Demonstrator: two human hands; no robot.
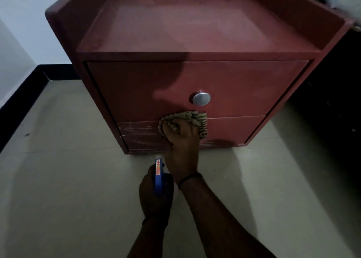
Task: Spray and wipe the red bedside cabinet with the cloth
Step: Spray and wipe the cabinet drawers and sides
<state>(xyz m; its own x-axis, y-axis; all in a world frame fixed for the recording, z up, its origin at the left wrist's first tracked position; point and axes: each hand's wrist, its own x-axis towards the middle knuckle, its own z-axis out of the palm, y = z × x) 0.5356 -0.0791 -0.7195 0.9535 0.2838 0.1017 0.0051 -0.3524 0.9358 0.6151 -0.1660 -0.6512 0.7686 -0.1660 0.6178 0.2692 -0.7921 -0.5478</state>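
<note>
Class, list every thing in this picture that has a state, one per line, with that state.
Upper drawer: closed.
Lower drawer: closed, whitish streaks at its left.
Striped cloth: bunched, pressed on the lower drawer front.
Right hand: grips the cloth.
Spray bottle: held, nozzle toward the red bedside cabinet.
Left hand: grips the spray bottle.

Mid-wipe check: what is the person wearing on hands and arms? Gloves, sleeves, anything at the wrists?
No gloves or sleeves show; both forearms are bare. The right hand wears a thin dark wristband; the left hand wears a similar band.
</note>
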